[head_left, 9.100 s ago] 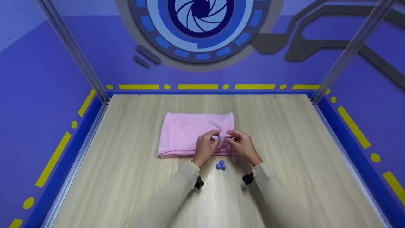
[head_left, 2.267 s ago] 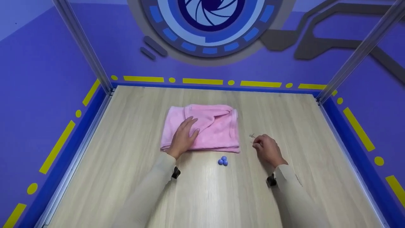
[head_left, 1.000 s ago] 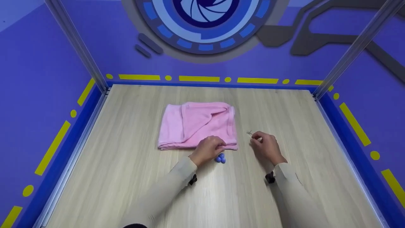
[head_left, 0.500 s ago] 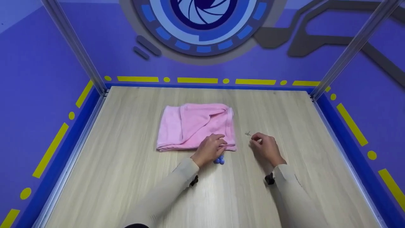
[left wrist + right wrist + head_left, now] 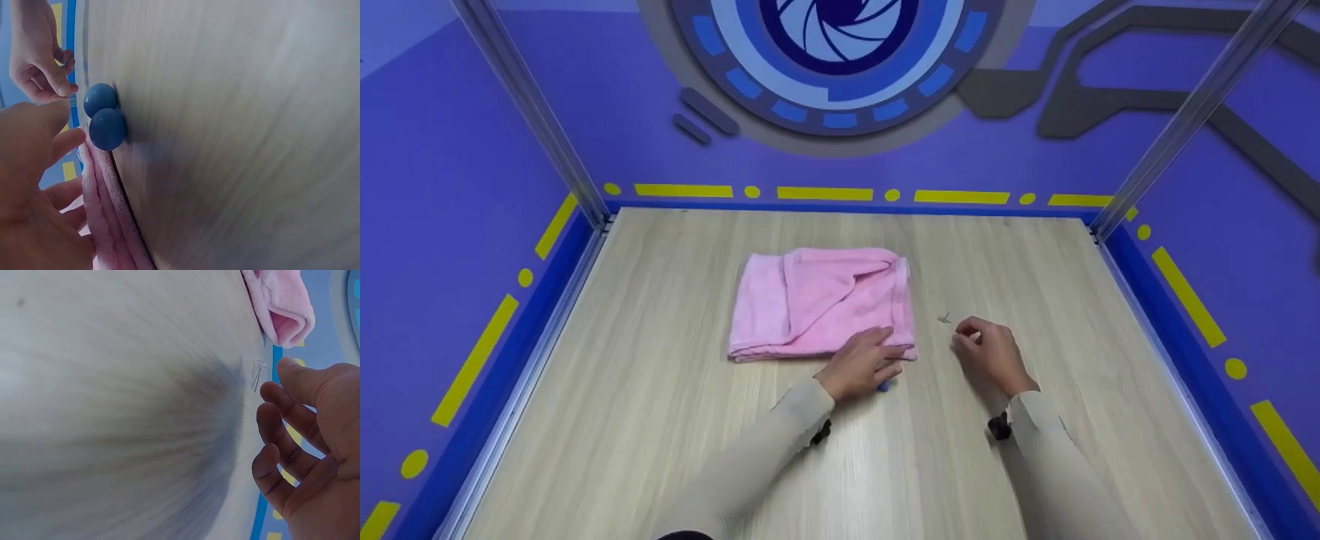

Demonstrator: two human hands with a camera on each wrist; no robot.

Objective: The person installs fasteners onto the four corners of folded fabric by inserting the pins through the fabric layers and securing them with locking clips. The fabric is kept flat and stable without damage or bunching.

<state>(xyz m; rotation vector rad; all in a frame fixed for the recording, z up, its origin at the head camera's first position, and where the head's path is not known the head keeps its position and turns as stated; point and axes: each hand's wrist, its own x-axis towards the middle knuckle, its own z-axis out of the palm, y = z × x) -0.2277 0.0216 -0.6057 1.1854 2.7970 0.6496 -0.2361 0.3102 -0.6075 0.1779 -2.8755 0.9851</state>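
Observation:
My left hand (image 5: 861, 366) reaches over the front right corner of a folded pink towel (image 5: 810, 300), its fingers loosely spread. Under that hand one small blue ball (image 5: 883, 386) peeks out; in the left wrist view two shiny blue balls (image 5: 107, 129) sit together on the table, beyond the thumb and fingertips. To the right of the towel my right hand (image 5: 990, 351) hovers with loosely curled fingers, thumb and index finger near each other. A small clear piece with two thin prongs (image 5: 259, 374) lies just beyond its fingertips.
The pale wooden table (image 5: 660, 450) is bordered by blue walls with yellow marks and by metal posts (image 5: 532, 112). The towel's top layer is folded over, leaving a raised crease (image 5: 877, 271) at the back right.
Earlier both hands worked at the towel's corner with a blue ball; its layer has since been folded over. Lately my left hand moved from the towel to the balls and spread its fingers.

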